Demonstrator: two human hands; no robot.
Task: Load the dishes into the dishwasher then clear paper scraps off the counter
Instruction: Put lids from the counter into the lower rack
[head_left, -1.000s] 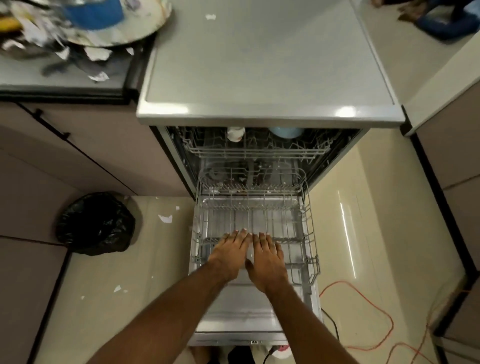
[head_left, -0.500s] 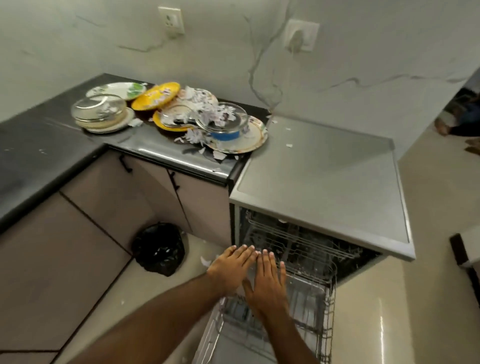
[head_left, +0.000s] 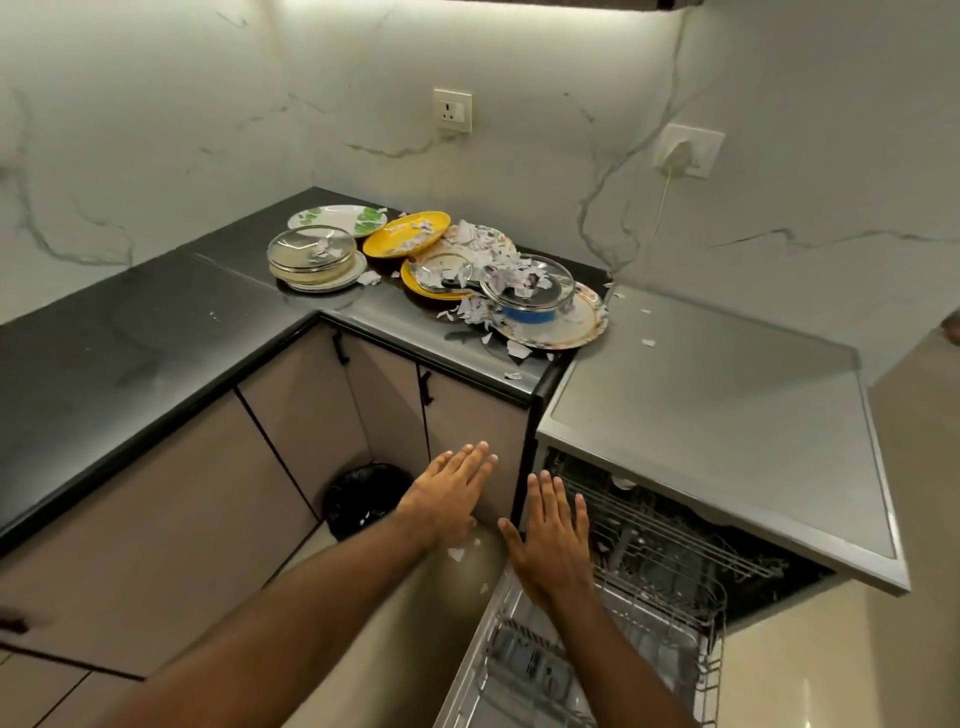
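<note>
The dishwasher (head_left: 727, 415) stands open at the right, its lower rack (head_left: 597, 665) pulled out over the door. My left hand (head_left: 447, 496) and my right hand (head_left: 553, 535) hover flat, fingers straight, holding nothing, in front of the cabinet beside the dishwasher. On the black counter (head_left: 130, 343) lie dishes strewn with paper scraps (head_left: 493, 260): a green-patterned plate (head_left: 337, 215), a yellow plate (head_left: 405, 234), a stack of plates under a glass lid (head_left: 311, 257), and a blue bowl (head_left: 530, 312) under a glass lid on a patterned plate (head_left: 566, 327).
A bin with a black bag (head_left: 363, 496) stands on the floor by the cabinets. Loose scraps (head_left: 457, 553) lie on the floor and on the dishwasher top. Two wall sockets (head_left: 453, 110) are above the counter, one with a plug and cable (head_left: 685, 153).
Both hands have lifted off the lower rack and moved up and left, apart from each other. The view has swung up from the rack to the counter and dishes.
</note>
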